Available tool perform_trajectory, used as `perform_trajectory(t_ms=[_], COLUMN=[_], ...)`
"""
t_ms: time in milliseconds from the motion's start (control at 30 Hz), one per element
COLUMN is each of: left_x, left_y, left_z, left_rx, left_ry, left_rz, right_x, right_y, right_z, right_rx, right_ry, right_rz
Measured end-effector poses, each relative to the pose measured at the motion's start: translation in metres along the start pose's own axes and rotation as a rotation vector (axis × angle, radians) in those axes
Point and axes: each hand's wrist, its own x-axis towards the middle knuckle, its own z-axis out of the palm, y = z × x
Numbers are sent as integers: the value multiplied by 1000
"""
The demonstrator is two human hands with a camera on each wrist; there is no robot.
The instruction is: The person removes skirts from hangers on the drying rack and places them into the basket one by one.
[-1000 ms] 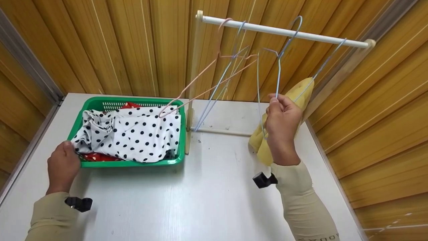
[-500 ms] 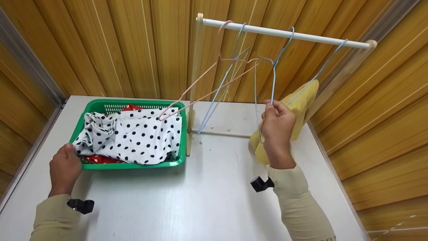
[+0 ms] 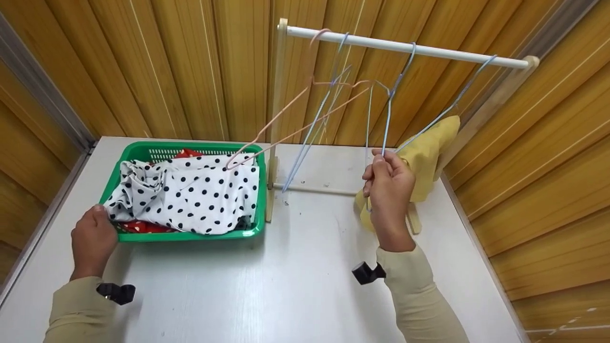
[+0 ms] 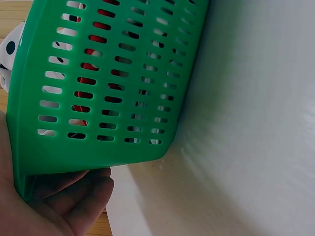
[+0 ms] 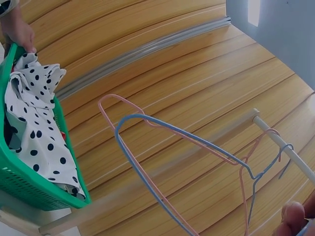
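My left hand (image 3: 94, 240) grips the front left corner of a green plastic basket (image 3: 190, 236), its fingers curled under the rim in the left wrist view. A white cloth with black dots (image 3: 195, 190) lies on top in the basket, over a red cloth (image 3: 143, 227). At the right, my right hand (image 3: 393, 197) pinches the lower part of a blue wire hanger (image 3: 387, 121), whose hook is at the white rod (image 3: 371, 42). Behind that hand a yellow cloth (image 3: 431, 155) hangs from another blue hanger (image 3: 455, 104).
A pink hanger (image 3: 288, 107) and a blue hanger (image 3: 312, 124) hang at the rod's left end; the pink one reaches over the basket. Wooden posts (image 3: 278, 95) hold up the rod on the white table (image 3: 238, 295). Wood-panelled walls (image 3: 190, 71) enclose the back and sides.
My right hand has moved down and slightly left with the blue hanger, whose hook has come down from above the rod to it. The yellow cloth has swung right. The left hand stays on the basket.
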Motion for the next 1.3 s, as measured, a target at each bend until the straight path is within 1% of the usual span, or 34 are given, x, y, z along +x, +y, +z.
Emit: perform_trajectory(t_ms=[133,300,433,500,667,833,1000,1067,1167,1267,1300], left_x=[1,1,0,-1,-2,-2,-1,0,0,0,0], left_y=[1,1,2,2,1,0,0,0,0,0,0], left_z=[0,0,0,-1,-1,-1,0,0,0,-1,-1], left_rx=[-11,-3,4,1,-4,1,-5,-8,-9,-15,-15], left_ry=[-8,-17,-20,-22,-17,-19,-19,-10,-9,-23,-27], left_rz=[-3,-5,2,6,4,-11,-17,-15,-17,-30,-32], right_x=[-8,-17,-24,-28,-30,-26,-17,-13,-2,10,14], right_y=[6,12,18,20,23,24,18,15,8,1,-2], right_z=[-2,-5,-10,-14,-19,-22,-25,-26,-28,-28,-27], right_rx=[50,41,-6,-60,-145,-164,-168,-168,-144,-78,-44], right_ry=[30,55,103,123,117,108,132,132,122,115,109], right_rz=[-33,-70,-109,-122,-139,-152,-169,-162,-138,-81,-50])
